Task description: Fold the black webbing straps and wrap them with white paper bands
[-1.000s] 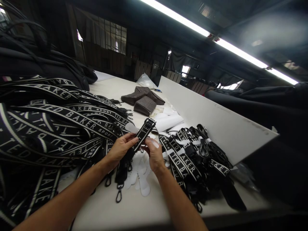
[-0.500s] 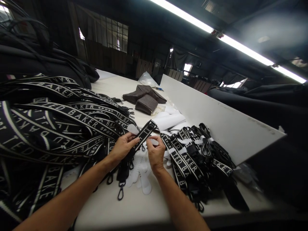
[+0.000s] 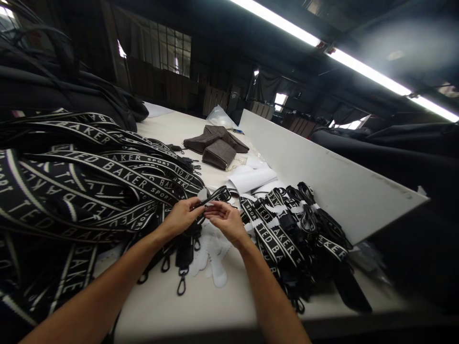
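Observation:
My left hand (image 3: pixel 182 216) pinches a black strap with white lettering (image 3: pixel 215 196) just above the white table (image 3: pixel 172 306); the strap's buckle end points away to the right. My right hand (image 3: pixel 225 220) is beside it, palm turned up, fingertips touching the same strap from the right. The strap's lower end hangs down between my wrists to black snap hooks (image 3: pixel 182 283). White paper tabs (image 3: pixel 213 260) lie on the table under my hands.
A big heap of loose lettered straps (image 3: pixel 82 177) fills the left. A row of folded, banded straps (image 3: pixel 287 229) lies to the right against a white board (image 3: pixel 322 177). Brown pouches (image 3: pixel 215 148) and white sheets (image 3: pixel 251 179) sit further back.
The strap has dropped from a raised, tilted position to nearly flat. My right hand has rolled from knuckles-up to palm-up at the strap.

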`<state>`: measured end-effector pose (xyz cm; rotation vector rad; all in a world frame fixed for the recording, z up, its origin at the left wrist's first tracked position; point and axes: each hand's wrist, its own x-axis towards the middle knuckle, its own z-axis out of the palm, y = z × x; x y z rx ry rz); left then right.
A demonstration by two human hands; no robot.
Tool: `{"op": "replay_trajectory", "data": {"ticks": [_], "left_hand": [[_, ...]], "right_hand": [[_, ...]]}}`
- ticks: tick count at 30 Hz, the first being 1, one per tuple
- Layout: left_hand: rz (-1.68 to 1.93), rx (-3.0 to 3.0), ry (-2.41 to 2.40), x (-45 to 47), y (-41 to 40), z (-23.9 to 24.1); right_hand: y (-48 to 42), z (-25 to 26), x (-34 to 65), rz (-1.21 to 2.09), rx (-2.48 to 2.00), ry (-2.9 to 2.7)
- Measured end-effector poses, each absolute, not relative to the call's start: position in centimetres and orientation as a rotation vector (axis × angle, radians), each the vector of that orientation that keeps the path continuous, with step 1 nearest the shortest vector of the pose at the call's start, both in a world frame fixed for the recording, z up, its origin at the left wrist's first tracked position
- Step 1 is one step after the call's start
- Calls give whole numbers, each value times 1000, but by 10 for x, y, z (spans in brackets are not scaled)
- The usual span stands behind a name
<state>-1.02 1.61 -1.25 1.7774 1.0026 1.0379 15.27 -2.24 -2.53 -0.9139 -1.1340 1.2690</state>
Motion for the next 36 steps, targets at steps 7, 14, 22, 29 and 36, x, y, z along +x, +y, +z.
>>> {"op": "replay_trajectory", "data": {"ticks": [7, 14, 22, 29, 36], "left_hand": [[932, 1938, 968, -10, 16, -19], [869, 2105, 1020, -9, 14, -25], [864, 1979, 852, -3, 14, -32], [943, 1923, 999, 1, 6, -30], [971, 2067, 1153, 0, 0, -21]], "right_hand": [[-25, -27, 160, 736, -1273, -1518], [-27, -32, 155, 480, -1090, -1563], [-20, -37, 152, 979, -1057, -1150], [-20, -38, 153, 954, -1099, -1122], [-18, -39, 153, 1032, -1051, -1048]]}}
